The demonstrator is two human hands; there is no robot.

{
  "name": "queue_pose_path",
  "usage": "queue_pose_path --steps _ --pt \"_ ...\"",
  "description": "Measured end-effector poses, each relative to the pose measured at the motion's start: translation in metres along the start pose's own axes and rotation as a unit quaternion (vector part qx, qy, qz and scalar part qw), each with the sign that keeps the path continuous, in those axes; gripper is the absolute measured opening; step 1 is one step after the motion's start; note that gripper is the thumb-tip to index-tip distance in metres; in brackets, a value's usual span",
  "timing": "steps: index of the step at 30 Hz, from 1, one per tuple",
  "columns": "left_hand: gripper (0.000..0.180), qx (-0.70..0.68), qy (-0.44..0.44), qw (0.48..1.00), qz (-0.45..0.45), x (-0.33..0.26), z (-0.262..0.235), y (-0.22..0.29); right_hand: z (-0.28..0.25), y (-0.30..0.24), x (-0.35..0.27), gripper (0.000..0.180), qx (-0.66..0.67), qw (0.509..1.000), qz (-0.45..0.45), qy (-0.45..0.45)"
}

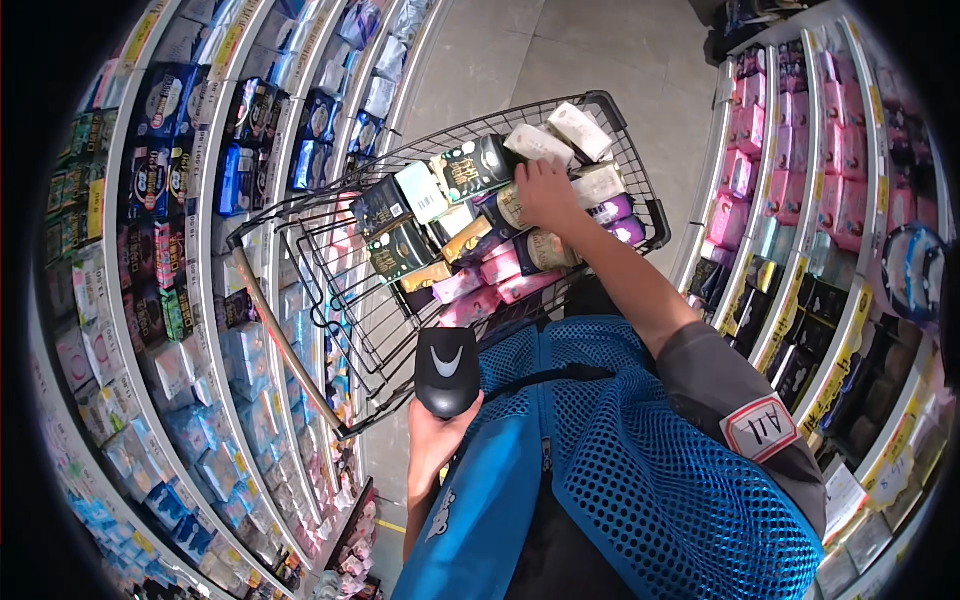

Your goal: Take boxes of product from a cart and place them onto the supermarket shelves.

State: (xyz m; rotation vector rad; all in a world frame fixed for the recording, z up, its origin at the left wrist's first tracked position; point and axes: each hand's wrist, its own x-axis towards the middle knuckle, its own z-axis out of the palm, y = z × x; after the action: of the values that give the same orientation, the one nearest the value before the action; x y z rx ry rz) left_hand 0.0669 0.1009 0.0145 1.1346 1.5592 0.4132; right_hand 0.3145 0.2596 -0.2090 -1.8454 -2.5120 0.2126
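My left hand [445,430] is wrapped round the handle of a black handheld barcode scanner [447,365]. The scanner is upright in front of my body, just outside the near side of a black wire shopping cart [340,345]. Inside the cart, my right hand [548,195] has its fingertips closed against the near edge of a white soft pack [538,146]. That pack leans among several others: dark green printed packs [470,168], pink packs [470,305], purple packs [615,208] and another white pack [580,132]. My right palm covers part of the packs beneath it.
Shelves [205,300] of blue, black and white packs run along the left. The right-hand shelves [770,190] hold pink and dark packs. Grey floor tiles [560,50] show beyond the cart. Its push bar [285,340] points left, close to the shelves.
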Motion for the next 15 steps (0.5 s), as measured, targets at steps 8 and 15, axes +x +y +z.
queue_pose_path --steps 8,15 --pt "0.018 0.006 -0.025 1.000 0.017 0.041 -0.052 -0.013 -0.005 -0.016 0.020 0.094 -0.024 0.981 0.122 -0.148" --pt "0.021 -0.025 0.010 0.999 0.017 0.040 -0.061 -0.022 0.005 -0.009 0.007 0.080 -0.044 0.990 0.011 -0.133"
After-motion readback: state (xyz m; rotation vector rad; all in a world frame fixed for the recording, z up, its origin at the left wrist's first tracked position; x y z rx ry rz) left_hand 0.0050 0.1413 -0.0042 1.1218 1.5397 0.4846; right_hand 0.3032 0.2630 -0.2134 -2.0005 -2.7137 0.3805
